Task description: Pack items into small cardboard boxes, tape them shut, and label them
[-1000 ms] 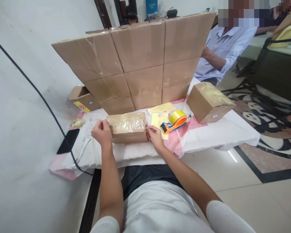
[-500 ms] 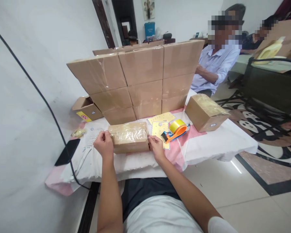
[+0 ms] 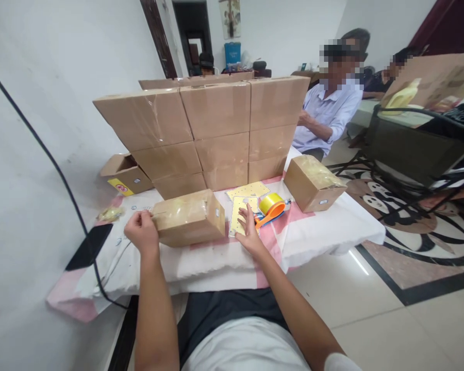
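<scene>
A small cardboard box [image 3: 191, 226] lies in front of me with clear tape along its top, turned so its right end with a small label shows. At its left end my left hand [image 3: 142, 230] is closed, fingers curled against the box edge; what they grip, if anything, is hidden. My right hand [image 3: 249, 229] is off the box, fingers spread and holding nothing. Just beyond those fingers lies an orange and blue tape dispenser [image 3: 262, 220] with a yellow tape roll [image 3: 271, 204]. Yellow dotted sheets [image 3: 239, 214] lie under and behind the right hand.
Stacked cardboard boxes [image 3: 220, 113] form a wall behind. A taped box [image 3: 313, 183] stands right, an open box [image 3: 126, 175] left. A black phone [image 3: 89, 247] lies by a hanging cable [image 3: 73, 193]. A person in a light shirt [image 3: 328, 113] sits beyond the table.
My right hand has let go of the box's right end and opened beside the dispenser. The box has turned, showing its right end. My left hand stays at the left end.
</scene>
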### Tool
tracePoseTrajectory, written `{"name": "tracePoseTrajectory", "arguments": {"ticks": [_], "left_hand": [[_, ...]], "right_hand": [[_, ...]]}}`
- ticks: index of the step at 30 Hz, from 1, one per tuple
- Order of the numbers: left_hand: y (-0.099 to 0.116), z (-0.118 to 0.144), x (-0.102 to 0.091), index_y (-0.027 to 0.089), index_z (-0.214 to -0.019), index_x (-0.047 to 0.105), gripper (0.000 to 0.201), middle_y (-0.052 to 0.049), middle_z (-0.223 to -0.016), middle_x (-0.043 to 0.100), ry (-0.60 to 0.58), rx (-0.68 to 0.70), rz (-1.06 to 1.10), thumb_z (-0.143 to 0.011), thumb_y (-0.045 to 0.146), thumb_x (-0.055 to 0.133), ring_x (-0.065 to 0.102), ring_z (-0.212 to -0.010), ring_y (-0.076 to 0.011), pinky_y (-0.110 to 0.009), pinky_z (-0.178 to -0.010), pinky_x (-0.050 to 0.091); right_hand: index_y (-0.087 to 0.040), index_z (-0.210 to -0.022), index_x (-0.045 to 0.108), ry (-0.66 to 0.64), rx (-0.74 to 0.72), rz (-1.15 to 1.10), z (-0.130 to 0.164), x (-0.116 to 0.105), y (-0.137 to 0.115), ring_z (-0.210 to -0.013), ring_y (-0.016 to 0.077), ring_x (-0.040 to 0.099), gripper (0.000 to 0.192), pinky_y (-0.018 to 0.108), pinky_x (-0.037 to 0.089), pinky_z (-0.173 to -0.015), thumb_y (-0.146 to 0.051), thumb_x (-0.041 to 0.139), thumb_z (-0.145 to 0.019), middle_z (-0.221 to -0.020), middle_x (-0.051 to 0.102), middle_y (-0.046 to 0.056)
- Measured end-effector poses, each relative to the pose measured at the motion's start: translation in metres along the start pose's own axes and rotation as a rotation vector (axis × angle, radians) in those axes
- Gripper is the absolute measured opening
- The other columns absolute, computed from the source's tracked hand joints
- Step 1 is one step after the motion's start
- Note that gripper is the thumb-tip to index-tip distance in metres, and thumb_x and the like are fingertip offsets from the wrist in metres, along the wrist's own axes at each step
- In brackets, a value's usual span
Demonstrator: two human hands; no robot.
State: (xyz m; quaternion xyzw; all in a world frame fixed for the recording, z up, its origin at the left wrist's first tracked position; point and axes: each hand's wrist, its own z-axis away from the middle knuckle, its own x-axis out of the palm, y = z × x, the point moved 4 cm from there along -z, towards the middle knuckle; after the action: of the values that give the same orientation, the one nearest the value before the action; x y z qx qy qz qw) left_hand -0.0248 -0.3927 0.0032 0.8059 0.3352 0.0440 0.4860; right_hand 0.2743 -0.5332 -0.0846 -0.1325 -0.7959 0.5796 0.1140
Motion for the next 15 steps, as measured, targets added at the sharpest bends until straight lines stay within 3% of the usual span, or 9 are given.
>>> {"name": "tracePoseTrajectory", "arguments": {"ticks": [3,7,11,15], "left_hand": [[-0.009,-0.01,-0.004,0.019,-0.064,0.059,0.02,0.0,-0.059,0.053,0.015,-0.04,0.003,-0.079,0.029,0.05,0.053,-0.066,-0.0176,-0.03,-0.066,0.039],[-0.006,-0.009,-0.004,0.02,-0.061,0.057,0.022,0.001,-0.058,0.05,-0.014,-0.016,0.015,-0.079,0.03,0.051,0.051,-0.064,-0.0168,-0.03,-0.065,0.039],[-0.008,-0.013,-0.004,0.019,-0.061,0.057,0.022,0.0,-0.058,0.049,-0.028,-0.017,0.049,-0.078,0.032,0.051,0.049,-0.065,-0.016,-0.029,-0.064,0.038],[-0.028,-0.012,-0.007,0.021,-0.067,0.052,0.019,0.003,-0.058,0.038,0.04,-0.112,0.15,-0.079,0.033,0.046,0.038,-0.06,-0.0138,-0.028,-0.06,0.034]], "right_hand": [[-0.029,-0.164,-0.016,-0.257,-0.071,0.183,-0.002,0.006,-0.016,-0.162,0.0321,0.008,0.129,0.058,0.017,-0.128,-0.048,0.078,-0.079,-0.173,0.006,0.017],[-0.025,-0.165,-0.016,-0.424,-0.143,0.372,-0.026,0.03,-0.034,-0.162,0.0368,-0.003,0.142,0.06,0.01,-0.129,-0.06,0.085,-0.072,-0.174,-0.005,0.019],[-0.024,-0.166,-0.013,-0.447,-0.233,0.399,-0.055,0.057,-0.042,-0.159,0.0387,0.013,0.146,0.058,0.019,-0.128,-0.051,0.09,-0.066,-0.17,0.012,0.022],[-0.027,-0.167,-0.01,-0.363,-0.289,0.386,-0.055,0.064,-0.052,-0.149,0.0347,0.032,0.146,0.054,0.031,-0.124,-0.041,0.092,-0.062,-0.154,0.031,0.018]]}}
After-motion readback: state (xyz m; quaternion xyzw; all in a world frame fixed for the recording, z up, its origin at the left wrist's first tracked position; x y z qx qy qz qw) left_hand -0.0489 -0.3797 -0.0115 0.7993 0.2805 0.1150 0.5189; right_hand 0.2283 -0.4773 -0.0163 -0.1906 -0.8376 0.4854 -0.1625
